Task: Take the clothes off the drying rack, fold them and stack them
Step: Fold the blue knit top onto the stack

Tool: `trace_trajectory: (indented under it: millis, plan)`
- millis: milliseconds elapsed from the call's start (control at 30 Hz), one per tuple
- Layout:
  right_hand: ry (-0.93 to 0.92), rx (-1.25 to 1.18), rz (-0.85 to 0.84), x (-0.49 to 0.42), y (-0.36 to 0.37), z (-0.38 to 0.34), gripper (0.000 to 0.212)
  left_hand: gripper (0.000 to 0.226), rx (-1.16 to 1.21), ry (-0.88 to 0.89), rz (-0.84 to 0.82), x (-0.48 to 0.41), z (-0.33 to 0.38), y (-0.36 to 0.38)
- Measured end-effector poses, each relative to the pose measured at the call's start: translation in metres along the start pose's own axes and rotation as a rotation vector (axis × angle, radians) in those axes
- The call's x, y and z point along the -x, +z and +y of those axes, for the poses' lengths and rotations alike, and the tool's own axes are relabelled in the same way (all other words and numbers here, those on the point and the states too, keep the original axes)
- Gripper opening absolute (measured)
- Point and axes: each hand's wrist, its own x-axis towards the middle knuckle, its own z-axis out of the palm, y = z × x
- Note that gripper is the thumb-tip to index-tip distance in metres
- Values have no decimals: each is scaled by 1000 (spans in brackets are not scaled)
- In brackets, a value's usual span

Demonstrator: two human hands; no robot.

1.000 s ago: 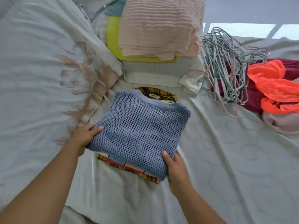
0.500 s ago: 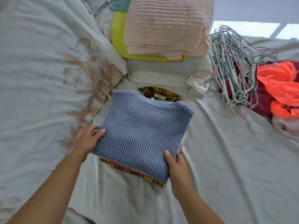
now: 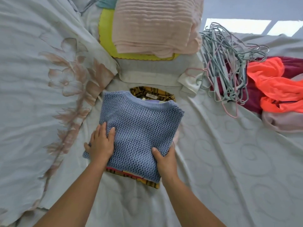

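A folded blue knit sweater (image 3: 141,128) lies on top of a small stack on the bed; a yellow plaid garment (image 3: 152,95) shows under it at the far and near edges. My left hand (image 3: 100,145) rests flat on the sweater's left side with straight fingers. My right hand (image 3: 165,161) holds the sweater's near right corner, thumb on top and fingers tucked under the edge. Behind the stack stands a second pile with a pink ribbed garment (image 3: 155,25) over a yellow one (image 3: 106,38) and a pale grey one (image 3: 147,71).
A tangle of wire hangers (image 3: 229,63) lies at the right. Beside it are unfolded clothes: an orange garment (image 3: 275,86), a maroon one (image 3: 252,95) and a pale pink one (image 3: 283,120). A floral quilt (image 3: 41,79) covers the left.
My left hand has moved from the sweater's left edge onto its top and lies flat there. The right hand keeps its hold on the near right corner.
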Motion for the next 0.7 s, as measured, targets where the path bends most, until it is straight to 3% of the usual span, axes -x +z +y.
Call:
trace_trajectory:
  millis: [167,267,400,500,600,700]
  plan:
    - [198,-57,-148,7,-45,-6,26,69,18,81,70,-2,2,-6]
    - [240,-135,-52,5,-100,4,18,85,102,197,111,25,34,-4]
    - [252,-188,104,-9,-190,15,9,72,161,482,131,103,106,28]
    - [212,-138,236,-27,-266,14,10,63,294,582,-75,160,149,75]
    - [154,-66,366,-48,-348,3,12,47,436,344,-537,210,185,124]
    - [-27,261,413,-82,-420,-10,22,19,484,145,-707,243,206,169]
